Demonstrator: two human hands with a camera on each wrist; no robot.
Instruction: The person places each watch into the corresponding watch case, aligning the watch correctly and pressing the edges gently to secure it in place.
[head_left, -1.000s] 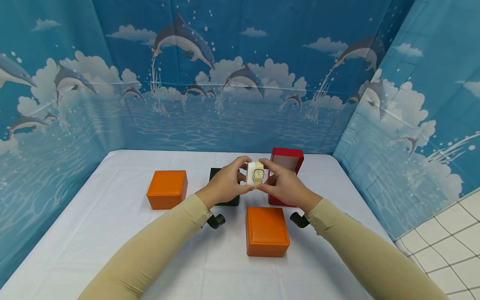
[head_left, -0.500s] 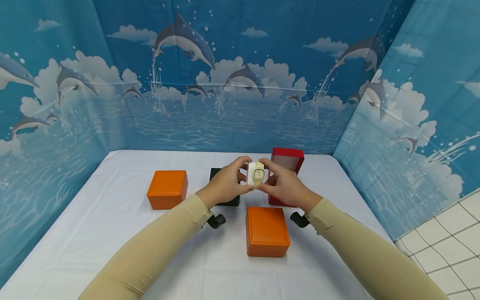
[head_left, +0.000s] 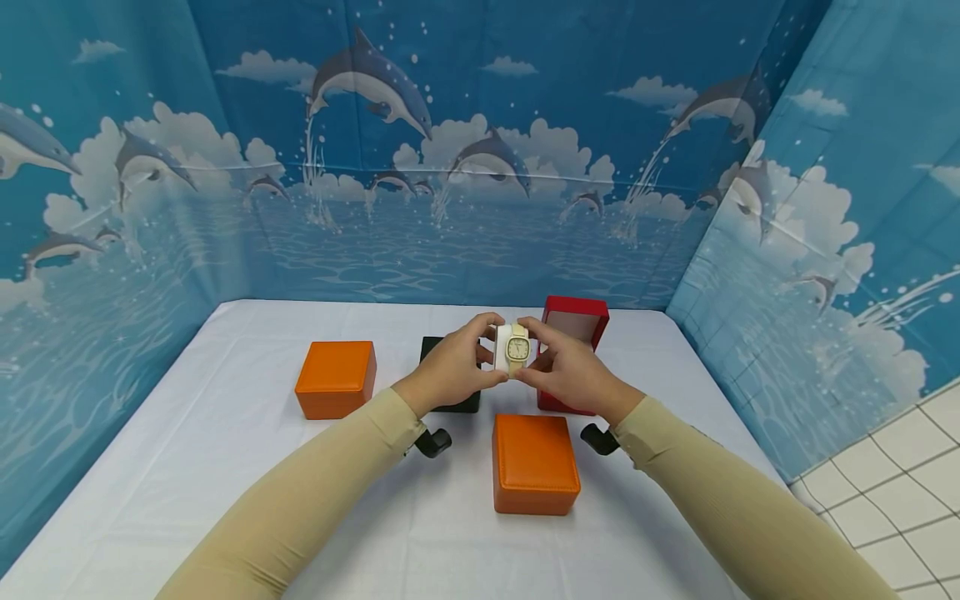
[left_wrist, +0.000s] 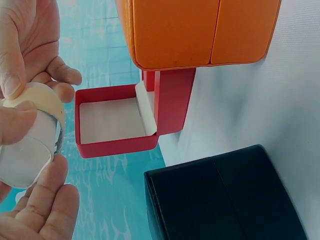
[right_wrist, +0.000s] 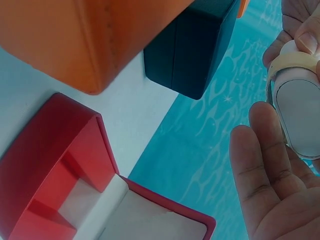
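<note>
A wristwatch (head_left: 517, 348) with a cream strap and squarish dial is wrapped round a white cushion (head_left: 502, 348), held up over the table. My left hand (head_left: 453, 362) grips the cushion's left end between thumb and fingers. On the other side my right hand (head_left: 570, 367) pinches the strap side, thumb below and forefinger above in the head view. Both wrist views show the cushion's plain oval end and the strap's edge. Behind my right hand stands a red box (head_left: 573, 312), lid raised, its inside white-lined. A black box (left_wrist: 225, 200) is partly hidden behind my left hand in the head view.
One closed orange box (head_left: 535, 462) sits in front, below my hands. Another orange box (head_left: 335, 379) stands to the left. The white-covered table (head_left: 225, 467) meets a dolphin-printed curtain (head_left: 465, 233) at the back and sides.
</note>
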